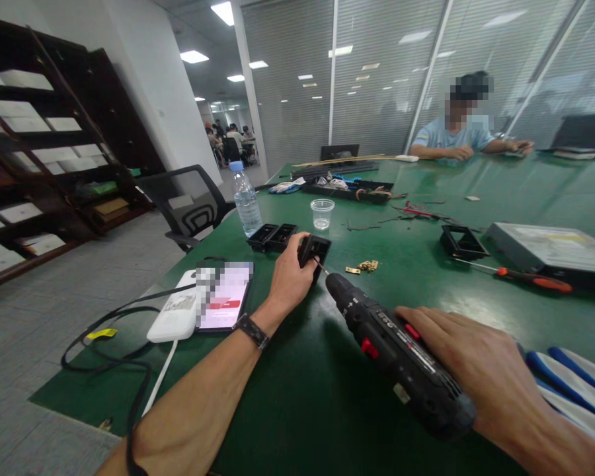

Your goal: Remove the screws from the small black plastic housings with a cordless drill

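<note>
Fingers of the left hand (291,276) clamp a black box (322,246); those of the right hand (469,350) grip a power screwdriver (394,354), its bit (322,267) at the box.

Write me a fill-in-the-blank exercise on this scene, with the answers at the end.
The drill is held in the ____.
The left hand holds a box coloured ____.
The bottle has a ____ cap.
The table is ____.

Missing words: right hand; black; blue; green.

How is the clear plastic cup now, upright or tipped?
Upright: the clear plastic cup has its open rim up, base on the green table.
</note>
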### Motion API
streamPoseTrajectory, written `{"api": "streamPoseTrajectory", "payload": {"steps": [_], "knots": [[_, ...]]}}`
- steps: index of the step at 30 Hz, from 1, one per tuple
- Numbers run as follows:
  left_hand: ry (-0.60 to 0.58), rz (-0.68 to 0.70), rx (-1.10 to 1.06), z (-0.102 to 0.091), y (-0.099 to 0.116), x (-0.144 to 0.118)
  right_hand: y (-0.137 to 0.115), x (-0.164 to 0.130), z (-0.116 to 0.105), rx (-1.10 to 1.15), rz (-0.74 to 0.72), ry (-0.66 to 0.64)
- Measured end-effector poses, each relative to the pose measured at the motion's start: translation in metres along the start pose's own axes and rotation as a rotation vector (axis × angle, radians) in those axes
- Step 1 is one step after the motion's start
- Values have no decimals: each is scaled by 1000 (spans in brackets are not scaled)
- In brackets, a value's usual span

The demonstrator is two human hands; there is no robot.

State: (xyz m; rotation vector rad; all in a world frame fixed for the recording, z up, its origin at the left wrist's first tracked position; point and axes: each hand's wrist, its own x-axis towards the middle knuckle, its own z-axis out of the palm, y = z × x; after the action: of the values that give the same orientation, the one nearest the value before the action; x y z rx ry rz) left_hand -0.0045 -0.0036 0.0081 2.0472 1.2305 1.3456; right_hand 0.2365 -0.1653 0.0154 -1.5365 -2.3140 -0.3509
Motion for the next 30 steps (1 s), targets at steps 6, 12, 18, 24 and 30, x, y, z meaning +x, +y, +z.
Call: {"api": "streamPoseTrajectory", "payload": {"steps": [6, 12, 18, 24, 30], "knots": [[2, -11, 5, 1, -2, -1, 1, 1, 0, -17, -13, 18], [28, -49, -88, 4, -5, 1, -1, -1, -2, -2, -24, 27], [51, -70, -246, 8, -9, 3, -3, -1, -4, -6, -9, 0], [66, -88, -293, 11, -11, 3, -3, -2, -5, 0, 4, -22], [57, -78, -306, 10, -10, 3, -3, -2, -4, 11, 9, -41]]}}
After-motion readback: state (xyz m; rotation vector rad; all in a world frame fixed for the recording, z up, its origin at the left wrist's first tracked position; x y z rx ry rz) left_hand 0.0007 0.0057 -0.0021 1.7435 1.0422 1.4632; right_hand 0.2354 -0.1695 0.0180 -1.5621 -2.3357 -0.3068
